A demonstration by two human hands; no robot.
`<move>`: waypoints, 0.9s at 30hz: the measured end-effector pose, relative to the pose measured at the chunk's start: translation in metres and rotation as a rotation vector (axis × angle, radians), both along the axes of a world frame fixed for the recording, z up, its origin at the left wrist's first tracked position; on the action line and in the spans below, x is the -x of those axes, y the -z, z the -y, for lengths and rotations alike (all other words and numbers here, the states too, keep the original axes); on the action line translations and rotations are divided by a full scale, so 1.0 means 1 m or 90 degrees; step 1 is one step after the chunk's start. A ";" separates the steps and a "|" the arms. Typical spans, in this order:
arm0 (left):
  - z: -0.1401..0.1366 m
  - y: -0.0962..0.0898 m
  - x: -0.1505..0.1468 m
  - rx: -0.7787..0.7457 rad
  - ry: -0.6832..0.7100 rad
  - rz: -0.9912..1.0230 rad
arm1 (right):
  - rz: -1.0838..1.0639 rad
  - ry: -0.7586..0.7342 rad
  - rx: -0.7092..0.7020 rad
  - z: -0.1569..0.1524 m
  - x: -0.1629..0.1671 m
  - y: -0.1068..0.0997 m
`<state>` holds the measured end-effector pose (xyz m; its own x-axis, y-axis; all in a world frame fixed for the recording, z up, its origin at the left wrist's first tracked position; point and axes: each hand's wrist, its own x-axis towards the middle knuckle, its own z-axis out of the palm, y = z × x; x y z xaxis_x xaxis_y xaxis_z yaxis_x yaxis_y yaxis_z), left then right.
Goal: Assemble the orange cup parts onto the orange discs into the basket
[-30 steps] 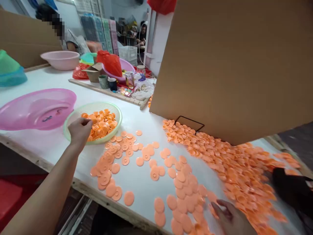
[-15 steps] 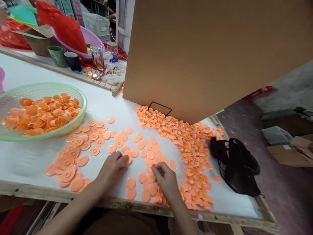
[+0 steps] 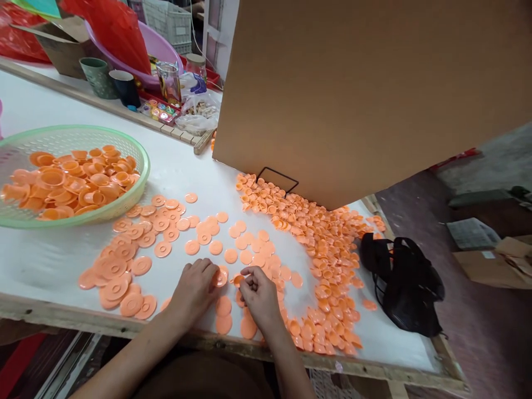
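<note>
My left hand [image 3: 198, 285] is closed on the edge of a small orange plastic saucer [image 3: 221, 276], which faces up just above the table. Close to its right, my right hand [image 3: 258, 293] pinches a tiny orange cup [image 3: 237, 280] between thumb and fingers. The cup is beside the saucer, apart from it by a small gap. Loose orange saucers [image 3: 114, 267] lie spread over the left and middle of the white table. A long heap of tiny orange cups [image 3: 328, 260] curves along the right side. Parts of both hands' fingers are hidden.
A green basket [image 3: 146, 166] of orange cups joined to saucers stands at the left. A large cardboard box [image 3: 353, 100] rises over the back of the cup heap. A black bag [image 3: 405, 288] lies at the right edge. Mugs [image 3: 124, 88] and a pink basin [image 3: 166, 50] stand behind a wooden strip.
My right hand has moved left from the loose pieces, bringing a tiny cup near the saucer. My left hand stays on its saucer. The camera view has shifted slightly.
</note>
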<state>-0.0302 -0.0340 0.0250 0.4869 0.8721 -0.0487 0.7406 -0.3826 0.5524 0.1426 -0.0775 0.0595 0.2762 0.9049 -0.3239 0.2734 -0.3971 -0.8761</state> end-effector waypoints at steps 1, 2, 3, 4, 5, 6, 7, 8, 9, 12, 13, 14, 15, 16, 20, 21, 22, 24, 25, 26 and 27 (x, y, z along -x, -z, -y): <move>0.000 -0.001 0.003 0.007 -0.007 -0.007 | -0.016 0.003 0.006 0.000 0.000 -0.001; 0.002 -0.001 0.008 0.014 -0.015 -0.014 | -0.030 0.001 0.014 0.000 0.001 -0.002; 0.004 0.001 0.015 0.023 -0.025 -0.019 | -0.039 -0.004 0.021 0.000 0.003 -0.002; 0.006 0.003 0.021 0.032 -0.035 -0.020 | -0.045 -0.009 0.025 0.000 0.005 -0.001; 0.009 0.005 0.027 0.041 -0.043 -0.017 | -0.048 -0.014 0.027 0.000 0.009 0.001; 0.011 0.008 0.032 0.048 -0.049 -0.008 | -0.051 -0.022 0.028 0.000 0.014 0.004; 0.012 0.010 0.036 0.052 -0.050 0.002 | -0.053 -0.030 0.029 -0.001 0.019 0.007; 0.013 0.012 0.038 0.053 -0.049 0.010 | -0.055 -0.038 0.032 -0.002 0.024 0.010; 0.013 0.014 0.039 0.051 -0.048 0.015 | -0.053 -0.049 0.036 -0.003 0.030 0.013; 0.012 0.016 0.036 0.041 -0.039 0.021 | -0.006 -0.092 0.045 -0.007 0.046 0.020; 0.013 0.016 0.035 0.042 -0.035 0.031 | 0.021 -0.103 0.040 -0.008 0.051 0.022; 0.013 0.015 0.034 0.045 -0.035 0.044 | 0.053 -0.114 0.029 -0.009 0.055 0.022; 0.014 0.014 0.033 0.050 -0.037 0.060 | 0.084 -0.123 0.016 -0.010 0.058 0.022; 0.014 0.013 0.034 0.058 -0.039 0.079 | 0.112 -0.133 0.005 -0.011 0.061 0.022; 0.012 0.005 0.043 0.141 -0.057 0.194 | 0.185 -0.178 0.001 -0.013 0.066 0.018; 0.010 0.002 0.045 0.187 -0.065 0.229 | 0.192 -0.184 0.004 -0.013 0.066 0.017; 0.007 0.000 0.046 0.238 -0.079 0.254 | 0.197 -0.189 0.003 -0.014 0.066 0.017; 0.002 -0.002 0.044 0.321 -0.117 0.255 | 0.214 -0.197 -0.003 -0.013 0.067 0.015; 0.001 -0.002 0.042 0.341 -0.134 0.237 | 0.228 -0.202 -0.005 -0.012 0.068 0.014; 0.001 -0.001 0.040 0.343 -0.151 0.217 | 0.243 -0.209 -0.006 -0.010 0.069 0.014; 0.003 0.001 0.037 0.335 -0.168 0.202 | 0.260 -0.219 -0.005 -0.009 0.070 0.014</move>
